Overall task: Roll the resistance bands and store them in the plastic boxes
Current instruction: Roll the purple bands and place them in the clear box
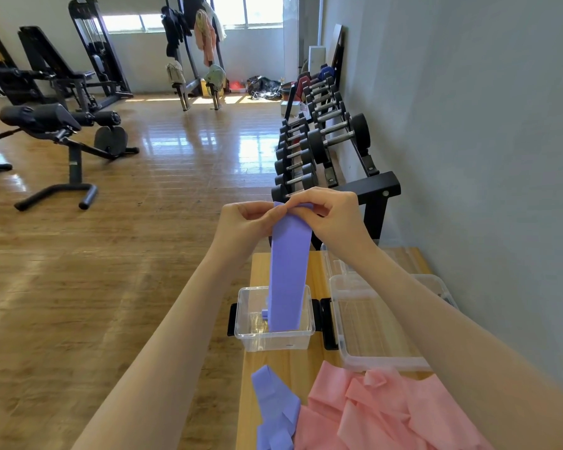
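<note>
Head view: both hands, left (241, 222) and right (330, 216), pinch a purple band's (288, 271) top end. It hangs into the small box (273, 339), likely pulled straight for rolling.

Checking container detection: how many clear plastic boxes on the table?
3, though arms may hide more. Small box under the hanging purple band; large box right of it; a third box behind the large one, partly hidden by the right forearm.
</note>
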